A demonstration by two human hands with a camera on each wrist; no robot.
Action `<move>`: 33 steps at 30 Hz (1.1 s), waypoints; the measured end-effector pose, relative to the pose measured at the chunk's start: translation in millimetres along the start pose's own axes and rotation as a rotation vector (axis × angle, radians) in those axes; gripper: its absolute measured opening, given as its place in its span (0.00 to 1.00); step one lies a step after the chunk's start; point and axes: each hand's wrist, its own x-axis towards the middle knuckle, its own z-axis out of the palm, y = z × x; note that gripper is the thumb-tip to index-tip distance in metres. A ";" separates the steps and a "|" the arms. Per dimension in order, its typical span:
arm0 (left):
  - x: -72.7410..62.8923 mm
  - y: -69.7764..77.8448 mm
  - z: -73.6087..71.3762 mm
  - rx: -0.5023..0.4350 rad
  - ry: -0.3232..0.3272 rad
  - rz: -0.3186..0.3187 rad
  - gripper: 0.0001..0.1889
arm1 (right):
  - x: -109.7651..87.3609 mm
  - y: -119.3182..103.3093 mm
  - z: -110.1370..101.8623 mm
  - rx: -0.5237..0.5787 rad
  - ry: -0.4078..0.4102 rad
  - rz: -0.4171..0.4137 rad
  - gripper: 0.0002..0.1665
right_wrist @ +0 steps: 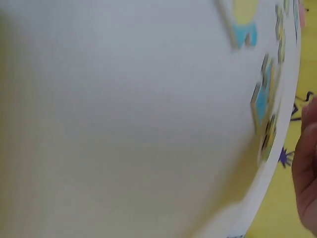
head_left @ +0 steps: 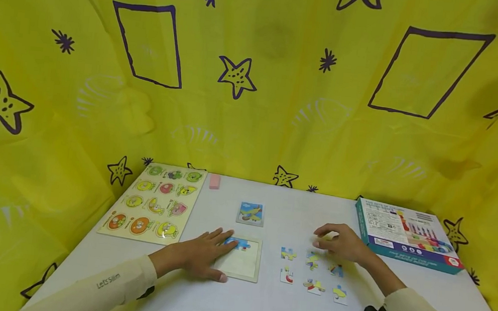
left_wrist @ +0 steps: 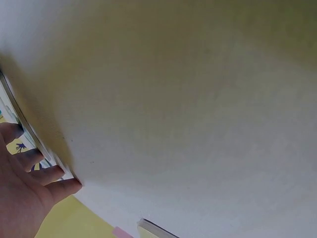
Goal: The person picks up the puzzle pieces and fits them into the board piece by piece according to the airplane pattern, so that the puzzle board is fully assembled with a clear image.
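Observation:
My left hand (head_left: 201, 255) lies with spread fingers across the left side of a small puzzle tray (head_left: 242, 267), fingertips on its upper left part. Blue pieces (head_left: 243, 244) are set along the tray's top edge. To the right, several loose jigsaw pieces (head_left: 314, 286) lie spread in two rows. My right hand (head_left: 341, 242) hovers just behind the upper row, its fingers loosely bent and nothing visible between them. In the right wrist view, this hand (right_wrist: 306, 168) shows at the right edge, near pieces (right_wrist: 262, 101) on the table.
A small finished picture square (head_left: 250, 213) lies behind the tray. On the left is a board of fruit figures (head_left: 151, 201), with a pink block (head_left: 214, 181) by its far corner. A boxed set (head_left: 408, 233) lies at right. A yellow curtain (head_left: 261, 126) closes off the back.

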 end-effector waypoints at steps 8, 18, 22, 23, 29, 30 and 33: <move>-0.2 0.4 -1.3 -0.005 -0.006 -0.007 0.48 | -14.9 17.7 -17.1 -0.119 0.090 0.073 0.19; -0.5 0.6 -0.9 -0.006 0.001 -0.002 0.48 | -15.8 24.0 -16.2 -0.227 0.084 0.085 0.24; -0.3 0.6 -0.1 -0.009 0.005 0.001 0.48 | -15.2 24.6 -14.7 -0.243 0.082 0.104 0.24; -0.1 0.4 0.2 -0.009 0.005 0.001 0.48 | -15.1 24.9 -14.4 -0.243 0.083 0.108 0.23; 0.7 -0.6 1.4 -0.005 0.005 0.000 0.48 | -16.1 23.3 -13.4 -0.223 0.080 0.111 0.20; 0.8 -0.8 1.5 -0.003 0.005 0.000 0.49 | -16.3 22.9 -13.0 -0.209 0.078 0.112 0.20; 0.8 -0.8 1.2 0.003 0.005 0.001 0.49 | -16.7 21.4 -11.4 -0.165 0.069 0.115 0.19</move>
